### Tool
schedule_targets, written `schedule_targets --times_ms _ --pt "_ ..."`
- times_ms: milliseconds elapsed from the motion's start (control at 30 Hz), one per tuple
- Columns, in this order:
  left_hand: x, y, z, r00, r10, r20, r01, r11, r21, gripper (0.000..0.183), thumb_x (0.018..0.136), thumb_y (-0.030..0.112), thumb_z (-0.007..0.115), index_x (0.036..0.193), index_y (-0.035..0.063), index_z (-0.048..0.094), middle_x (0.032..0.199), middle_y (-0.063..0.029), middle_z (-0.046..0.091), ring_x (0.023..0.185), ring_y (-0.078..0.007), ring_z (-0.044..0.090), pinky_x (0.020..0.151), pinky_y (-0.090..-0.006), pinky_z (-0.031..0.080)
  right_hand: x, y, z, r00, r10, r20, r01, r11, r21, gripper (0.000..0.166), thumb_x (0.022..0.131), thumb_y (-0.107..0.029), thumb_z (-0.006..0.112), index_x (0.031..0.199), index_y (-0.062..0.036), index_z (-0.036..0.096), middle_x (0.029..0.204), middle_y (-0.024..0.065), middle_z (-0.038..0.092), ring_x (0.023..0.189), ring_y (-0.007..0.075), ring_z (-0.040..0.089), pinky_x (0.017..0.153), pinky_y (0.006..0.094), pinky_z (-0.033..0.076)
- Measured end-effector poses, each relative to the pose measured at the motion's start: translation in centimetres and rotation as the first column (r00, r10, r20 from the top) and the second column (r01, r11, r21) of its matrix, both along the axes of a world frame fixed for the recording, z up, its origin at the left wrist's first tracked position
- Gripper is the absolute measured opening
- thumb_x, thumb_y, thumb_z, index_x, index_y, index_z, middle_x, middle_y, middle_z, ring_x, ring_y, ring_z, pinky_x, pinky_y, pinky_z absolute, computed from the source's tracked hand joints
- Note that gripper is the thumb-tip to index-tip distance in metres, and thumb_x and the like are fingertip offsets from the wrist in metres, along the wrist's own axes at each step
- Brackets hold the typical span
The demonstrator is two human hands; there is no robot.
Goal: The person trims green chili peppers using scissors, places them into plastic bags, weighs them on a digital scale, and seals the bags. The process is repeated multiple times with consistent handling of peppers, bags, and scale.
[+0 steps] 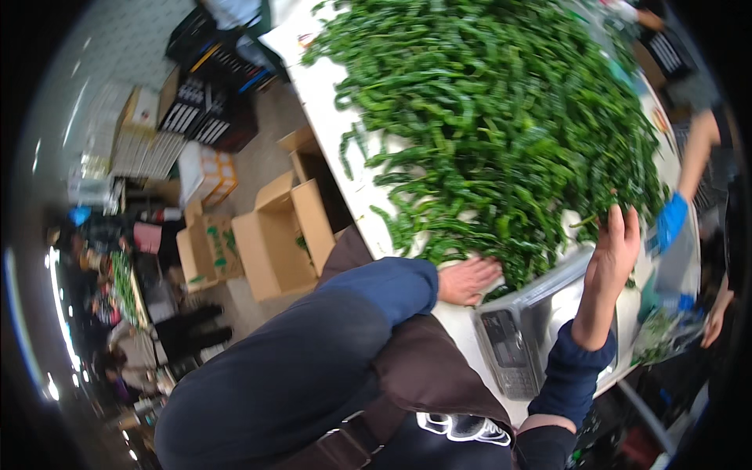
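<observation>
A large heap of long green chili peppers (470, 123) covers much of the white table (329, 111) before me. My left hand (470, 281) lies palm down at the heap's near edge, its fingers extended against the peppers. Beside it stands a digital weighing scale (511, 346) with a keypad, a display and a shiny metal platform. My right hand (614, 252) is raised past the scale's far side, fingertips at the right part of the heap. A pepper stem shows next to those fingers; whether they grip it cannot be told.
Across the table, a person's blue-gloved hand (671, 220) is near the heap. A clear bag of greens (661, 335) sits at the table's right corner. Open cardboard boxes (279, 247) stand on the floor to the left, with stacked black crates (197, 111) behind.
</observation>
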State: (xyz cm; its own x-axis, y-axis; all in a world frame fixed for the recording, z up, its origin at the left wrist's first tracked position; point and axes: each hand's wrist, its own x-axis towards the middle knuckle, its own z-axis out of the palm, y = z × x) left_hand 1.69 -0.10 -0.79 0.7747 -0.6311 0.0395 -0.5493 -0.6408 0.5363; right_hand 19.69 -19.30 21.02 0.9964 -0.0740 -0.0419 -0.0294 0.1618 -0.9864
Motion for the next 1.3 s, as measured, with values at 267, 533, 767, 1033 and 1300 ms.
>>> schedule_targets --times_ms 267,533,767,1033,1300 --pt "-0.5 0.8 0.3 0.963 0.041 0.268 -0.019 0.996 -0.083 0.079 0.078 0.038 0.056 0.141 -0.0057 0.036 0.147 -0.0225 0.034 0.138 -0.0336 0.031 0.11 -0.0466 0.027 -9.9 21.7 5.5 0.829 0.363 0.425 -0.437 0.895 0.087 0.043 0.087 0.008 0.061 0.127 -0.003 0.05 0.125 0.015 0.058 0.107 0.0186 0.059 0.091 0.0312 0.049" --pt "-0.6 0.1 -1.3 0.968 0.053 0.244 -0.06 0.998 0.023 0.072 0.083 0.04 0.051 0.139 -0.0032 0.039 0.146 -0.0217 0.037 0.137 -0.0332 0.034 0.109 -0.0449 0.029 -5.6 21.3 8.3 0.858 -0.007 0.513 -0.133 0.963 0.234 0.025 0.092 -0.007 0.06 0.115 0.0015 0.058 0.112 0.0178 0.064 0.097 0.0202 0.063 0.085 0.031 0.052" --pt "-1.6 -0.6 -3.1 0.979 0.12 0.166 -0.114 0.993 -0.041 0.063 0.089 0.034 0.046 0.14 -0.0012 0.038 0.147 -0.02 0.037 0.138 -0.0329 0.033 0.11 -0.0453 0.029 -13.4 30.1 3.8 0.725 0.585 0.364 -0.48 0.808 -0.342 0.038 0.08 -0.004 0.071 0.115 -0.0006 0.055 0.111 0.0163 0.059 0.097 0.0244 0.059 0.082 0.035 0.049" --pt "-0.3 0.1 0.1 1.0 -0.02 -0.021 0.02 1.0 0.002 0.076 0.09 0.039 0.048 0.148 -0.0024 0.022 0.154 -0.0208 0.023 0.145 -0.0341 0.018 0.115 -0.0499 0.02 -16.2 24.5 -1.9 0.677 0.734 0.05 -0.608 0.597 -0.524 0.043 0.082 -0.01 0.067 0.121 0.0 0.051 0.101 0.0193 0.055 0.092 0.0364 0.057 0.08 0.0414 0.048" --pt "0.2 0.1 1.9 0.997 0.015 0.078 -0.028 0.986 0.163 0.069 0.089 0.038 0.049 0.142 -0.0032 0.034 0.147 -0.0207 0.034 0.138 -0.0336 0.03 0.112 -0.0429 0.024 -17.3 -0.4 -0.8 0.988 0.124 -0.095 -0.155 0.692 -0.706 0.028 0.087 -0.001 0.058 0.114 -0.0005 0.058 0.102 0.0088 0.061 0.089 0.016 0.061 0.078 0.0276 0.05"
